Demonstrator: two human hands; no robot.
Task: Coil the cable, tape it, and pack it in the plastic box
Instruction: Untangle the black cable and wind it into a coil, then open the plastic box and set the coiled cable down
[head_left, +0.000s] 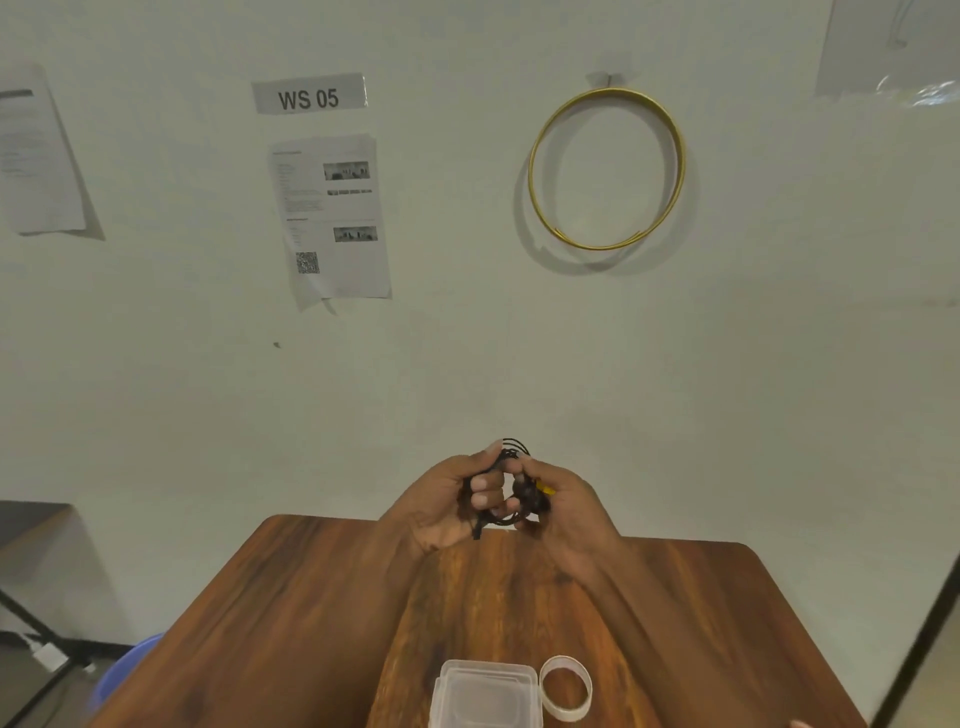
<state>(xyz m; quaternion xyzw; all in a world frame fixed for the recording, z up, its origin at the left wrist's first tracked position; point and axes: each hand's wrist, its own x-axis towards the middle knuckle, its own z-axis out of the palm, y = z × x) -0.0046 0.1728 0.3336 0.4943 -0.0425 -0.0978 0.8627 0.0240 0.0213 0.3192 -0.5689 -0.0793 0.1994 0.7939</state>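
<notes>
A thin black cable (511, 451) is bunched into small loops and held up over the far end of the wooden table (291, 613). My left hand (447, 501) grips the left side of the bundle, fingers curled around it. My right hand (558, 506) pinches the right side, where a dark plug and a bit of yellow show. Near the table's front edge stands a clear plastic box (485, 696) with its lid on. A roll of clear tape (566, 687) stands right beside the box, on its right.
A pale wall rises right behind the table, with papers, a "WS 05" sign (309, 96) and a gold wire hoop (607, 169) hung on it. A blue bin (122, 670) and black stand legs sit on the floor to the left.
</notes>
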